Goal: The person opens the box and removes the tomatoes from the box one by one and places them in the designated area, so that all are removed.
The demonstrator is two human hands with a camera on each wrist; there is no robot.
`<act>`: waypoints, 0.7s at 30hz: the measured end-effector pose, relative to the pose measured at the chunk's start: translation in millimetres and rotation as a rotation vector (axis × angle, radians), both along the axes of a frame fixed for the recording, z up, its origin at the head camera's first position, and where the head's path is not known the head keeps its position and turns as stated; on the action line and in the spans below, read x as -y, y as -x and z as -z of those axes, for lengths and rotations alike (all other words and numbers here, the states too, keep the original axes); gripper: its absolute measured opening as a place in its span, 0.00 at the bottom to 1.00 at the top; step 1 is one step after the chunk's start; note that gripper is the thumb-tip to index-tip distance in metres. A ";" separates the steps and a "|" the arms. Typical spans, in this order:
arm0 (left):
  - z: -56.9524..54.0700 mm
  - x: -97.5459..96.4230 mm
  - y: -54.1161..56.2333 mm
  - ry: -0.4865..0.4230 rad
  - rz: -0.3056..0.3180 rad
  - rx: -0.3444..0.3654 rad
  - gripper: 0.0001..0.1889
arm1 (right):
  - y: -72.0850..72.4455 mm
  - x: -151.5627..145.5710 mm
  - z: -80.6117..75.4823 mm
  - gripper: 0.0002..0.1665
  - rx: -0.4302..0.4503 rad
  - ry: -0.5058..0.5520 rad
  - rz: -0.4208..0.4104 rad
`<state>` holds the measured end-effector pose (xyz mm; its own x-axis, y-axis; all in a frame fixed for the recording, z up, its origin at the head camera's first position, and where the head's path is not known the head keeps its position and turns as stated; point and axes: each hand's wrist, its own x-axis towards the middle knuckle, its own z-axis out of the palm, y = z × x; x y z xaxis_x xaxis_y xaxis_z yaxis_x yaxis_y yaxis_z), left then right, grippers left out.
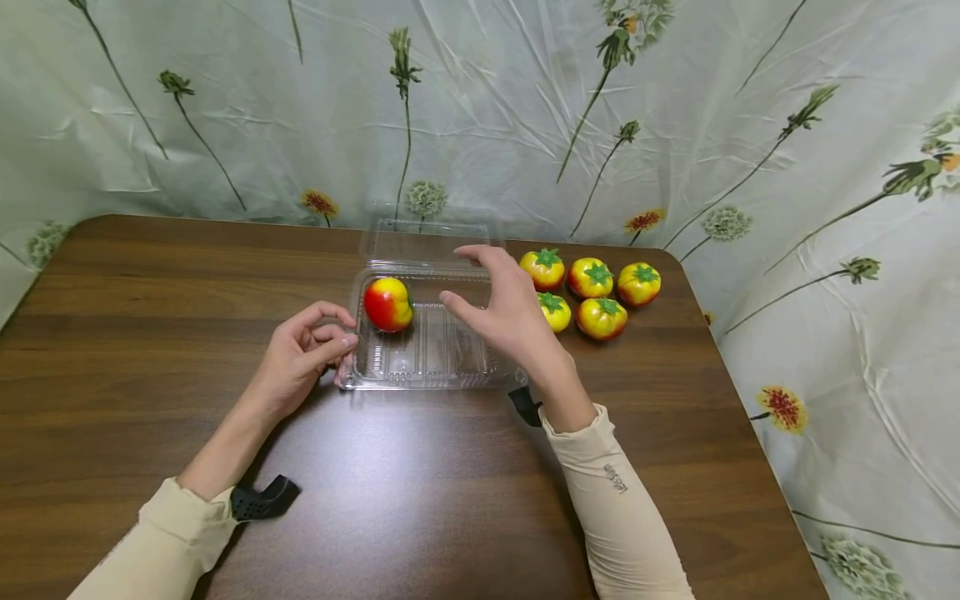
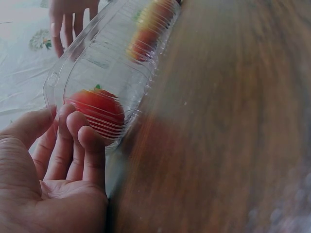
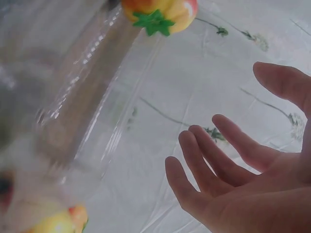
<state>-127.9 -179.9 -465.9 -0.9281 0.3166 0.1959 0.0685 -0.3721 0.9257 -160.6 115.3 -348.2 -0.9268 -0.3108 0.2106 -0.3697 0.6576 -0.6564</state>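
A clear plastic clamshell box (image 1: 427, 386) stands with its lid (image 1: 420, 243) raised at the back. In its left end lies one glossy red-and-yellow, tomato-like fruit (image 1: 387, 305); my left wrist view shows this fruit (image 2: 99, 111) through the ribbed wall. My left hand (image 1: 303, 354) pinches the box's left rim between thumb and fingers. Over the right part of the box hovers my right hand (image 1: 506, 312), fingers spread and holding nothing. The right wrist view shows the same hand (image 3: 233, 170) with its fingers apart.
Several more tomato-like fruits (image 1: 591, 277) with green star-shaped tops stand grouped right of the box. They rest on a dark brown wooden table (image 1: 420, 500). Behind it hangs a pale flower-printed cloth (image 1: 480, 100).
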 end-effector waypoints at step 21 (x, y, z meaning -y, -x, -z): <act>-0.7 -0.4 -0.6 0.016 -0.005 0.002 0.09 | 6.3 59.4 1.3 0.31 0.070 -0.050 -0.107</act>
<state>-127.3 -179.5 -465.1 -0.9300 0.3150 0.1892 0.0687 -0.3568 0.9316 -166.9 55.9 -349.5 -0.8995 -0.4176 0.1284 -0.3943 0.6492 -0.6504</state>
